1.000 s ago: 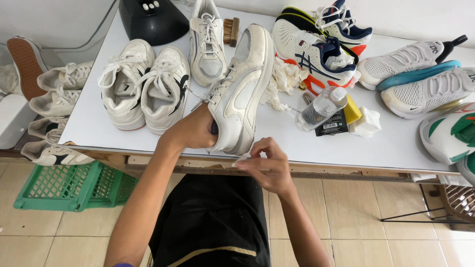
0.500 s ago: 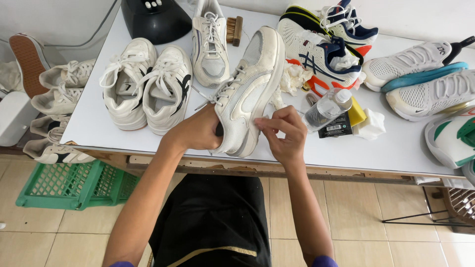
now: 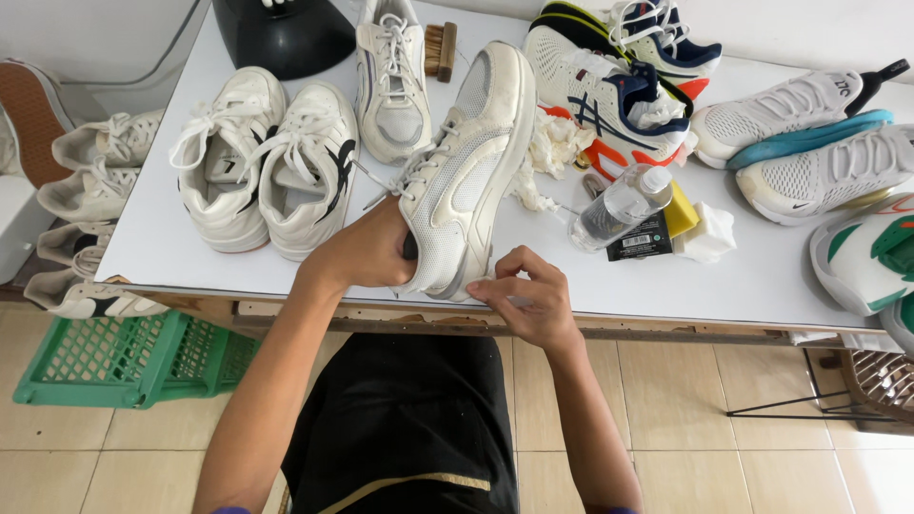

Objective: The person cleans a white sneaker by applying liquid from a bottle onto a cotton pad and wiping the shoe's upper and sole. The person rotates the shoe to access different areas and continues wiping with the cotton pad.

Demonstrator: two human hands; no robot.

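Held sneaker point(image 3: 471, 167): off-white mesh, grey-soiled sole edge. Left of it, sneaker pair point(image 3: 262, 162) white with black side marks. Right, sponge point(image 3: 680, 210) yellow. Below table point(image 3: 152, 228), white; crate point(image 3: 124, 357) green.

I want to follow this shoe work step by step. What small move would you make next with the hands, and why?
Probably draw the right hand a little further along the sole edge of the white sneaker. The left hand grips the shoe at its heel opening and holds it tilted over the table, while the right fingertips pinch at the sole near the heel, so the edge beyond lies exposed.
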